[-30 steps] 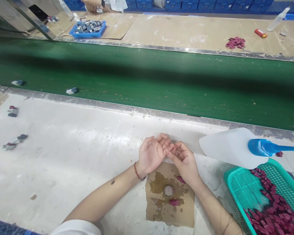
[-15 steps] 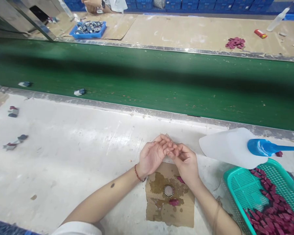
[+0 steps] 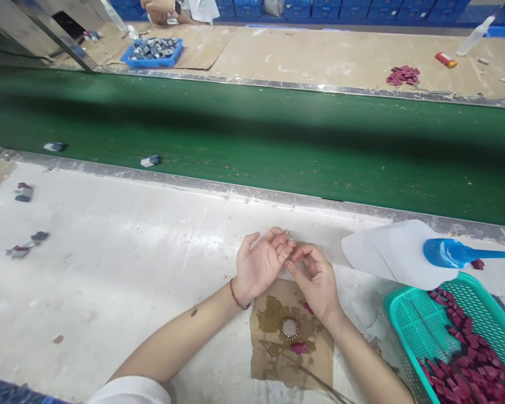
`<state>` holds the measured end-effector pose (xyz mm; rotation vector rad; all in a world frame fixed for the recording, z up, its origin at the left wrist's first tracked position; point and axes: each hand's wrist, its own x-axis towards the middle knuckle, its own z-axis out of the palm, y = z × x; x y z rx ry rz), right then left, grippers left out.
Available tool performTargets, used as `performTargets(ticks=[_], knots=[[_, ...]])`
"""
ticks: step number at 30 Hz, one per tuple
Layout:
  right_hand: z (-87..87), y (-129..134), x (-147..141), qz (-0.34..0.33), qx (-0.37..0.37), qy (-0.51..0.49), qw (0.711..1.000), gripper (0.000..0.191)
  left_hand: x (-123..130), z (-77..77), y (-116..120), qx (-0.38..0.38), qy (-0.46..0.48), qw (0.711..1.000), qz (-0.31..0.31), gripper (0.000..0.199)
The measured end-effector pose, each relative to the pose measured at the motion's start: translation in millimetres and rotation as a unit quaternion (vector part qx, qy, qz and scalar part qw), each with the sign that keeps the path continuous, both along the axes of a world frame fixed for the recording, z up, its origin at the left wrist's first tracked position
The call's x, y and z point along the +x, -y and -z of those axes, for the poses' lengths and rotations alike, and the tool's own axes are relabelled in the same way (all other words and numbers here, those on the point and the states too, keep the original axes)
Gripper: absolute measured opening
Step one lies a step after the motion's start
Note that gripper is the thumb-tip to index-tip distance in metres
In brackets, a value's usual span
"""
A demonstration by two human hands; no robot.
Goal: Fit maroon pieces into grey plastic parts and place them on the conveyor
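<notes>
Palm up, my left hand (image 3: pixel 258 264) has its thumb spread away and its fingers loosely curled. No held thing shows in it. My right hand (image 3: pixel 317 278) is close beside the left fingertips, its thumb and forefinger brought together; whatever they pinch, if anything, is too small to make out. Below both hands lies a stained piece of cardboard (image 3: pixel 292 373). On it sit a bottle cap with a crimped rim (image 3: pixel 289 328), pale inside, and a small dark-red piece (image 3: pixel 298 348). Another red piece (image 3: pixel 308 308) is partly covered by my right hand.
A white squeeze bottle with a blue nozzle (image 3: pixel 395 249) lies by a green basket (image 3: pixel 404 314) of red pieces. Grey-and-white pieces (image 3: pixel 150 161) ride a green conveyor (image 3: pixel 278 134). Beyond it are a blue tray (image 3: pixel 179 53) and another person's hands (image 3: pixel 162 11).
My left thumb has spread away from its fingers, and my hands have parted slightly. The pieces on the conveyor have shifted right.
</notes>
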<state>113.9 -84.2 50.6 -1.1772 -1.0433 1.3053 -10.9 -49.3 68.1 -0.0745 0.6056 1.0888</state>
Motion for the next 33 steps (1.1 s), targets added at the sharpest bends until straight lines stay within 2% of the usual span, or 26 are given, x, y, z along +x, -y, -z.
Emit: performTargets(ticks=[19, 26, 33], knots=[[6.5, -1.9, -0.8, 0.010, -0.009, -0.064, 0.998, 0.020, 0.2, 1.3, 0.9, 0.019, 0.019, 0.999, 0.037, 0.020], [3.0, -3.4, -1.0, 0.014, -0.010, -0.081, 0.997, 0.023, 1.0, 5.7, 4.0, 0.096, -0.019, 0.994, 0.046, 0.020], [-7.9, -3.8, -0.2, 0.012, -0.013, -0.043, 0.999, 0.028, 2.9, 5.6, 7.7, 0.154, -0.076, 0.984, 0.047, 0.025]])
